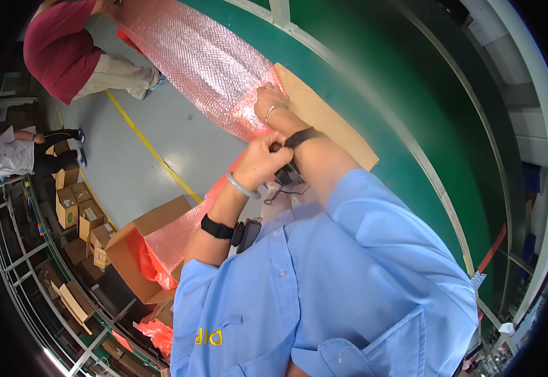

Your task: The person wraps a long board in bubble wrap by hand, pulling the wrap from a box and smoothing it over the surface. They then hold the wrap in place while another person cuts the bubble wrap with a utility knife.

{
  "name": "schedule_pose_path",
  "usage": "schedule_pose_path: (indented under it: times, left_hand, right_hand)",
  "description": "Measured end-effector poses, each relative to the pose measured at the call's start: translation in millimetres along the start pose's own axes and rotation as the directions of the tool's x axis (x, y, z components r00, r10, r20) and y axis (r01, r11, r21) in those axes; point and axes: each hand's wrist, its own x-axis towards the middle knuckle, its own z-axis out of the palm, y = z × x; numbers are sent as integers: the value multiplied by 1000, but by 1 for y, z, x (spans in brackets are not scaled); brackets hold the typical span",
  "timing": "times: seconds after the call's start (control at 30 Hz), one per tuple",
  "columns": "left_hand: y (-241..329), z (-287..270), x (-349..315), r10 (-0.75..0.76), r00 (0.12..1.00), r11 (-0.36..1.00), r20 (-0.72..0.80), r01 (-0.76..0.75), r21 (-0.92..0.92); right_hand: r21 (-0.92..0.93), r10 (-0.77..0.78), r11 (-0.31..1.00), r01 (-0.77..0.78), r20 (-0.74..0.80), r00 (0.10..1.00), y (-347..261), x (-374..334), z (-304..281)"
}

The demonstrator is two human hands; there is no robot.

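Pink bubble wrap (pixel 208 53) stretches from the upper left down to my hands, its edge over a flat brown cardboard sheet (pixel 334 116). My right hand (pixel 269 102), with a silver bracelet, presses on the wrap near that edge, its fingers bent and close together. Closer to me, my left hand (pixel 258 164), wearing a pale bangle, is closed at a black wrist strap (pixel 301 136) on my right forearm. A dark device and a cable show beside the strap, partly hidden by the left fingers. Another black strap (pixel 216 227) with a device circles my left forearm.
An open cardboard box (pixel 134 267) with pink wrap in it stands at lower left. A person in a maroon shirt (pixel 54 50) is by the wrap's far end; another person (pixel 15 151) is at far left. Several boxes (pixel 79 204) line metal racking (pixel 19 254). A green surface (pixel 406 107) curves along the right.
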Motion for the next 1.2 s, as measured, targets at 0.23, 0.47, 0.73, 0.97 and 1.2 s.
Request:
schedule_pose_path:
  times: [0.23,0.47,0.73,0.97,1.2]
  left_hand:
    - [5,15,-8,28,997,996,-66,-22,87]
    - [18,11,9,-29,999,977,-44,38,211]
    - [-28,-30,-1,266,959,964,103,-262,-46]
    - [-60,-33,-23,-235,971,896,35,230,-380]
    - [-65,-1,-10,-76,894,791,442,324,-519]
  right_hand:
    - [-55,-68,996,70,47,997,1,-4,5]
    - [-216,-203,954,210,53,978,12,4,9]
    - [52,-90,994,92,-42,995,18,13,19]
    - [515,-82,849,120,-96,992,59,47,41]
    - [547,-109,827,130,-70,991,62,47,48]
